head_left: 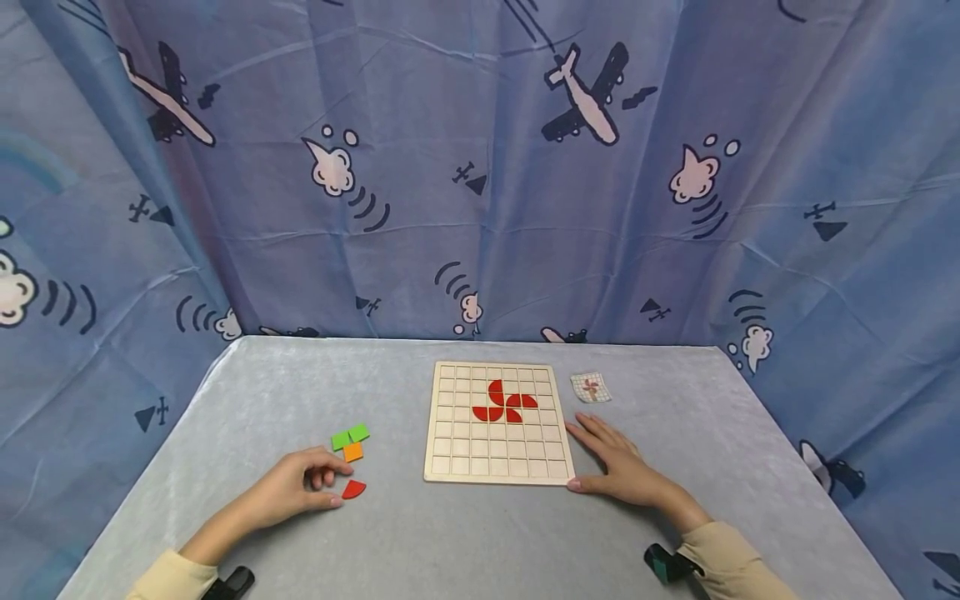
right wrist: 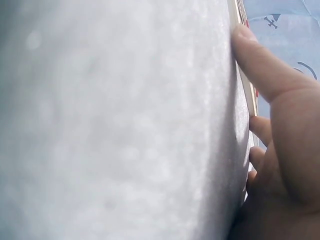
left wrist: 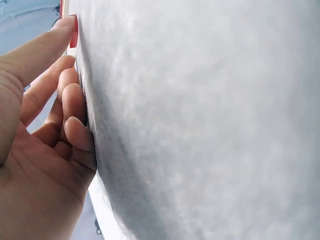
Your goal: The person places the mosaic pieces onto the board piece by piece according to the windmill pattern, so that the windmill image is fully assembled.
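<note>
A red quarter-circle tile (head_left: 354,489) lies on the table at the left. My left hand (head_left: 303,483) is beside it, thumb tip at its near edge and index fingertip just behind it, spread apart. In the left wrist view the thumb meets the red tile (left wrist: 74,31), while the other fingers bend loosely. A square wooden grid board (head_left: 457,447) lies in the middle, bearing several red curved tiles (head_left: 497,413) in a pinwheel shape. My right hand (head_left: 621,467) rests at its right side, fingers spread and thumb at the near right corner of the board (right wrist: 244,85).
Two green square tiles (head_left: 350,437) and an orange square tile (head_left: 352,452) lie together just beyond the left hand. A small card (head_left: 591,387) with a red pinwheel picture on a grid lies right of the board. A blue patterned curtain (head_left: 420,208) hangs behind the table (head_left: 337,375).
</note>
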Demonstrator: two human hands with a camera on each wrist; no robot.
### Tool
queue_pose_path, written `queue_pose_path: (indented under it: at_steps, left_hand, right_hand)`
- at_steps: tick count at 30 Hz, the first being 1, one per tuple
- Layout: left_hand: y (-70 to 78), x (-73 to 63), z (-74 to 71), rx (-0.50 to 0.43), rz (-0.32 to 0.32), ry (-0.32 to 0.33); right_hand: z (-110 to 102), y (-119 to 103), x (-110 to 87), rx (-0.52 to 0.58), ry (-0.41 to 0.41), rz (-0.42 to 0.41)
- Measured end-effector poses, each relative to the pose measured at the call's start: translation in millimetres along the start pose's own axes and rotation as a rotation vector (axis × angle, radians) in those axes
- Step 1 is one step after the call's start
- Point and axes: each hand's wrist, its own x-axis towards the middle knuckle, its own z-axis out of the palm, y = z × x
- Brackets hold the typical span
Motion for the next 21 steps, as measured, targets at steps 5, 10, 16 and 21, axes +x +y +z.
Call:
queue_pose_path:
  at_steps: [5,10,16,21]
  left_hand:
    - [-0.8,-0.2,-0.6,-0.010,-0.004,-0.019]
    - [-0.5,1.2,-0.3,-0.008,-0.021,-0.022]
    - [-0.9,2.5,2.1,-0.002,-0.026,-0.011]
    - [-1.8,1.5,2.7,0.001,-0.042,-0.014]
  right_hand:
    - [-0.3,0.3,-0.4,0.000,-0.003,0.000]
    - [-1.2,0.2,0.2,0.005,-0.005,0.002]
    - [-0.9,0.9,-0.1,0.002,0.005,-0.009]
    - [-0.1,1.3,-0.4,0.001,0.003,-0.012]
